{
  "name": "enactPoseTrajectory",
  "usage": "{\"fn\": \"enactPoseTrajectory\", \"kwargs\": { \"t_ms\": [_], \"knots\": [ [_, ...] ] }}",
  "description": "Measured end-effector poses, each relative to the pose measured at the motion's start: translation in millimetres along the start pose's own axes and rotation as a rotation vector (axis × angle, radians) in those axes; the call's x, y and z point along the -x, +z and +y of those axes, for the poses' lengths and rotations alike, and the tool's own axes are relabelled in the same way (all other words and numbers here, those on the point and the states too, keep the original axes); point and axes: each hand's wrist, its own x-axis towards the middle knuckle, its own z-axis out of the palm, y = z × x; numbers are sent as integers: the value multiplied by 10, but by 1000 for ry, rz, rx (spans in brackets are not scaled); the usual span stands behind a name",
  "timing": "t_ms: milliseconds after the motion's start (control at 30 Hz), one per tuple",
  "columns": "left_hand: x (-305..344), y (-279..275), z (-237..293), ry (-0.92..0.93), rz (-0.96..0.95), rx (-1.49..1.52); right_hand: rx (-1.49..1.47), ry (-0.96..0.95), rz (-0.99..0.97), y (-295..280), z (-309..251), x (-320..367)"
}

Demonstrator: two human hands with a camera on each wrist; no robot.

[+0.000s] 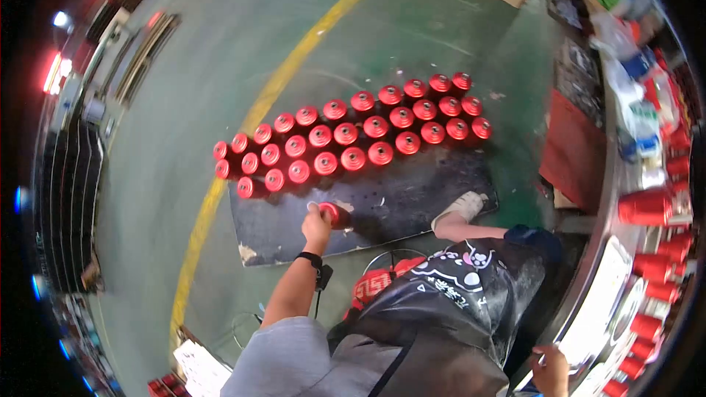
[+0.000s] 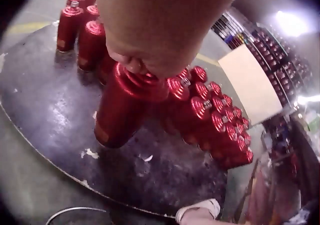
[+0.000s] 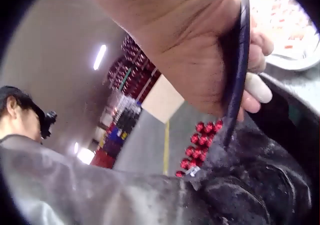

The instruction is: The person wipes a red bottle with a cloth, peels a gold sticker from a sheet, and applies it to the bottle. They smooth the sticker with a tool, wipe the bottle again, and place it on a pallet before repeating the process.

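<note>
In the head view my left hand grips the top of a red metallic bottle above the dark board. The left wrist view shows the hand from behind, fingers curled at the neck of that upright bottle. Several rows of similar red bottles stand beyond it. At the lower right, my right hand is beside the workbench edge, fingers loosely bent. In the right wrist view a dark strip crosses in front of this hand; a white cover is on one fingertip.
A workbench with more red bottles and a white tray runs along the right. My foot in a light shoe rests at the board's edge. Another person's head shows in the right wrist view.
</note>
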Motion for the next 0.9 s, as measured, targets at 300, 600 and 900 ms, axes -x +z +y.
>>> {"fn": "enactPoseTrajectory", "kwargs": {
  "t_ms": [300, 600, 900],
  "knots": [
    [-467, -397, -1656, -419, 325, 1, 667, 260, -455, 653, 137, -86],
    [-1391, -661, -3207, -659, 538, -64, 649, 310, -202, 946, 558, 68],
    [-2118, -572, -3783, -684, 538, 51, 757, 435, -208, 838, 647, 87]
  ]
}}
